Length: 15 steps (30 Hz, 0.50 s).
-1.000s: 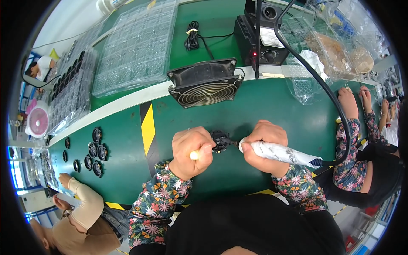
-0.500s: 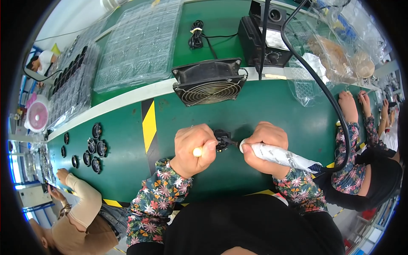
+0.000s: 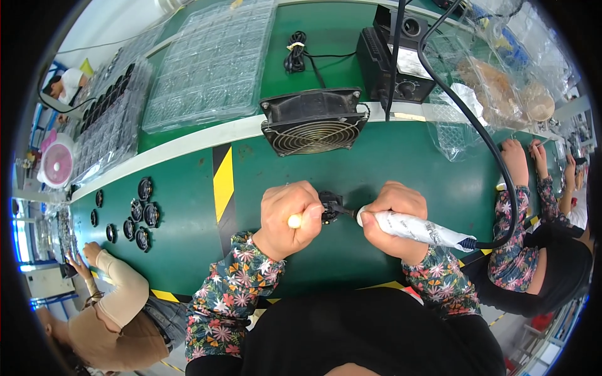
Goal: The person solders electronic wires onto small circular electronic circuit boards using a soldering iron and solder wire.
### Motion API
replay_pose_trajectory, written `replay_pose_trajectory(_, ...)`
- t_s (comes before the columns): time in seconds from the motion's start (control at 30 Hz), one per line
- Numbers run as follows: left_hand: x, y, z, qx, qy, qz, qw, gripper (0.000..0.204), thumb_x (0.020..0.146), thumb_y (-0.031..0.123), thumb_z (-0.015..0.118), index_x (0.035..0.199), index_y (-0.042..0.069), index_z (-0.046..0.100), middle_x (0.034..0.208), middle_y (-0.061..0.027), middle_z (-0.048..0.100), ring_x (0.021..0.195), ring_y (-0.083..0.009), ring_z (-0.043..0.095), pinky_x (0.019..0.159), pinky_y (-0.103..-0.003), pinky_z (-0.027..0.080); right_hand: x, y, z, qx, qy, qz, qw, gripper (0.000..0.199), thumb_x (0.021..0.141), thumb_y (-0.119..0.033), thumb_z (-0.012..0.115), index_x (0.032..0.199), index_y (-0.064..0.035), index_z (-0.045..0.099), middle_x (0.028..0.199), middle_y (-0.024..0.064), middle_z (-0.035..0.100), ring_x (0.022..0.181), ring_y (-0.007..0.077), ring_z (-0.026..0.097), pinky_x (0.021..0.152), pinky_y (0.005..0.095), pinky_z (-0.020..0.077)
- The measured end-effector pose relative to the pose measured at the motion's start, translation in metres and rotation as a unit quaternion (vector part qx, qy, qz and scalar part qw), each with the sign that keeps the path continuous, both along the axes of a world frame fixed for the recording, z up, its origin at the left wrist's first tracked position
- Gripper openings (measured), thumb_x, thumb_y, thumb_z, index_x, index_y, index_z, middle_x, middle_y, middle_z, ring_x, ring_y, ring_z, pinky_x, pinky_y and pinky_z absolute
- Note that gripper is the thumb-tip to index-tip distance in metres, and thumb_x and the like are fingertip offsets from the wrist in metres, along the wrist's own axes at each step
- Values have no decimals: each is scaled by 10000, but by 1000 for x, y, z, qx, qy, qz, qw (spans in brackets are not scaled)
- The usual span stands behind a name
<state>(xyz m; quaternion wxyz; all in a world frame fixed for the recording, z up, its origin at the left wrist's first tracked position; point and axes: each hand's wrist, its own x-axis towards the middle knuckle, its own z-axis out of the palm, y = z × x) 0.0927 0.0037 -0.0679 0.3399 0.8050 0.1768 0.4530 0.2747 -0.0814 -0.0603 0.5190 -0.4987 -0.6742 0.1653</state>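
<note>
right hand (image 3: 392, 216) closed around soldering iron (image 3: 417, 229)

A black fan (image 3: 315, 124) is set just beyond the hands; clear trays (image 3: 210, 66) lie farther off, small black round parts (image 3: 141, 216) leftward.

- The left hand (image 3: 290, 216) curls around a small black part (image 3: 328, 208), hiding most of it; its kind is too small to tell.
- The soldering iron (image 3: 414, 229) tip is lost against that part, so contact can't be judged.
- A co-worker's hands (image 3: 525, 160) at right: what they're holding is too small to tell.
- The person at lower left (image 3: 106, 313) is cut by the rim.
</note>
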Motion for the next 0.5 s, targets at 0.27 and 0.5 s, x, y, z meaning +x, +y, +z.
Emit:
replay_pose_trajectory(0.27, 2, 0, -2, -14, -34, -4, 999, 213, 821, 125, 566, 649, 60, 458, 581, -56, 524, 453, -214, 492, 424, -306, 373, -1, 0, 0, -1, 12, -12, 1000, 121, 667, -29, 668, 666, -47, 548, 571, 49, 539, 488, 188, 489, 476, 296, 372)
replay_pose_trajectory(0.5, 0, 0, 1, -3, 2, -8, 1000, 229, 869, 172, 477, 680, 44, 472, 593, -86, 591, 476, -187, 534, 457, -289, 402, -1, -1, 1, -7, 11, -15, 1000, 119, 672, -33, 669, 671, -39, 550, 577, 54, 540, 495, 188, 490, 478, 293, 373)
